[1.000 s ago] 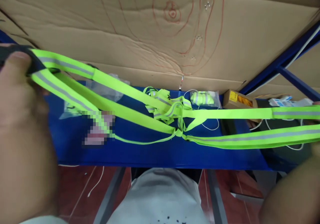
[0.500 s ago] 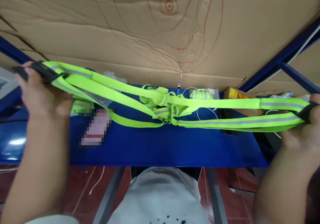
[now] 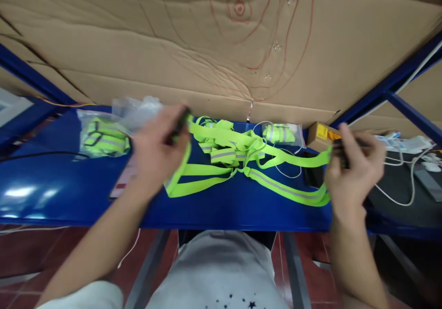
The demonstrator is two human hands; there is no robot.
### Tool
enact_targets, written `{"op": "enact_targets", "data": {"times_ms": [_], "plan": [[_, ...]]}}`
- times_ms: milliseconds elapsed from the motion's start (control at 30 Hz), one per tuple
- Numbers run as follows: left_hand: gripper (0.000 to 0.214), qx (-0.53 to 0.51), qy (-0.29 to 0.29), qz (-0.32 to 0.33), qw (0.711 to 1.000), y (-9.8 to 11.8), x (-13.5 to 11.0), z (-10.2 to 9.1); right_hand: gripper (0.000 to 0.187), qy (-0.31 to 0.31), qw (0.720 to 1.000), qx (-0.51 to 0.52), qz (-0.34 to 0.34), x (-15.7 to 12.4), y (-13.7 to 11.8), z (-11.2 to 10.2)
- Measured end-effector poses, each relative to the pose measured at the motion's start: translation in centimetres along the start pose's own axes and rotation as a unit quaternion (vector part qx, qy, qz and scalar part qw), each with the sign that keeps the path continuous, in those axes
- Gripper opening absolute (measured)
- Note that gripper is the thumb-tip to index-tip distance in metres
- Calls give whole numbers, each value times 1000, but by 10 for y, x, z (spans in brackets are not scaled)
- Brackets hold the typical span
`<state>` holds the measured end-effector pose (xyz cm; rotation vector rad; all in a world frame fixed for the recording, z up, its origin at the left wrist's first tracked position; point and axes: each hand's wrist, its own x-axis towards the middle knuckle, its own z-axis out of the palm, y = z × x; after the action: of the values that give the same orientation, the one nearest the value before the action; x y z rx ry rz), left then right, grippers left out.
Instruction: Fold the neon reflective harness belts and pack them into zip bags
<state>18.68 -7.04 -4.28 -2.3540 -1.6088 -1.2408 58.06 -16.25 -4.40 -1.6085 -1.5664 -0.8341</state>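
Note:
Neon yellow-green straps with grey reflective stripes, a reflective harness (image 3: 285, 187), spread between my two hands over a blue table (image 3: 214, 212). My left hand (image 3: 159, 145), blurred, is closed around a black buckle (image 3: 180, 124) at the harness's left end. At the other end my right hand (image 3: 355, 168) grips another black buckle (image 3: 340, 152), partly covered by the fingers. The straps hang slack and bend down near both hands. Behind their middle lies a heap of similar folded straps (image 3: 221, 143).
Bagged reflective straps (image 3: 105, 138) lie at left, and another packed bundle (image 3: 281, 134) at the back. A phone (image 3: 122, 177) is partly under my left forearm. At right are a cardboard box (image 3: 319, 136), a dark phone (image 3: 312, 171) and white cables (image 3: 412, 175). Cardboard (image 3: 172, 60) stands behind.
Both hands have come inward and lower, the left one much farther. The straps, stretched nearly straight before, now sag in loops. The bag at left has come into fuller view.

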Motion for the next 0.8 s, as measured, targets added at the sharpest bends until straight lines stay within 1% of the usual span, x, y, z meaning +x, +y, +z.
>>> {"op": "enact_targets", "data": {"times_ms": [33, 67, 133, 167, 233, 333, 500, 567, 700, 800], "plan": [[53, 20, -24, 61, 998, 22, -9, 6, 63, -18, 1000, 18, 1, -3, -23, 1], [59, 39, -52, 103, 993, 42, -17, 13, 63, -41, 999, 32, 1, -6, -45, 3], [66, 71, -122, 134, 981, 74, -28, 28, 63, -99, 995, 21, 8, -12, -81, 11], [67, 84, -151, 141, 975, 85, -31, 36, 63, -124, 992, 18, 12, -15, -94, 15], [68, 105, -190, 144, 966, 99, -32, 48, 65, -172, 985, 22, 10, -18, -112, 22], [71, 122, -210, 138, 960, 104, -32, 58, 68, -198, 980, 28, 5, -21, -120, 31], [74, 135, -233, 91, 959, 102, -33, 60, 68, -193, 981, 3, 20, -22, -120, 37], [72, 139, -234, 77, 959, 103, -33, 60, 67, -200, 980, -8, 20, -23, -122, 39], [70, 149, -226, 78, 959, 103, -32, 63, 65, -231, 973, 3, -6, -25, -126, 41], [68, 165, -210, 67, 961, 100, -29, 64, 63, -199, 980, -13, 28, -22, -122, 42]]}}
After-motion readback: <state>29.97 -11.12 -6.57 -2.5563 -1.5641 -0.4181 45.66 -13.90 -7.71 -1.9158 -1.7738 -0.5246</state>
